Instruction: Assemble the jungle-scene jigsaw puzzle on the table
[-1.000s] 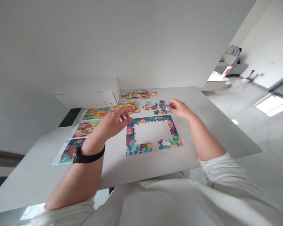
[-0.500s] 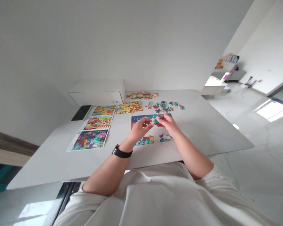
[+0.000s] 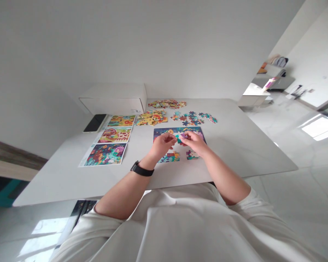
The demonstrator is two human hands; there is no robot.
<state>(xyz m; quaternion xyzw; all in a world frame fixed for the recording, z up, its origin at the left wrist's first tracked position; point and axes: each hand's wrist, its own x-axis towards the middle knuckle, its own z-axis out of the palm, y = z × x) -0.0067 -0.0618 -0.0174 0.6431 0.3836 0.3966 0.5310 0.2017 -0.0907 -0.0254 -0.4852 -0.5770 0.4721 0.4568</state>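
My left hand (image 3: 163, 145) and my right hand (image 3: 196, 143) meet over a partly assembled jigsaw puzzle (image 3: 177, 128) with dark blue along its top. Between their fingertips is a green and purple jigsaw piece (image 3: 178, 139), pinched from both sides; whether it is one piece or joined ones is too small to tell. Below my left hand lies a joined teal strip of puzzle (image 3: 169, 158). A small section with a white figure (image 3: 192, 155) lies under my right wrist. My hands hide the middle of the puzzle.
Three printed reference pictures (image 3: 105, 154) lie at the left, by a phone (image 3: 95, 123). A white box (image 3: 112, 103) stands against the wall. Behind the puzzle are yellow pieces (image 3: 151, 118), a farther pile (image 3: 168, 104) and loose blue pieces (image 3: 191, 118).
My left fingers have come closer to the right hand and now close on the piece; before, they were apart from it. The view has shifted slightly, so the table sits higher.
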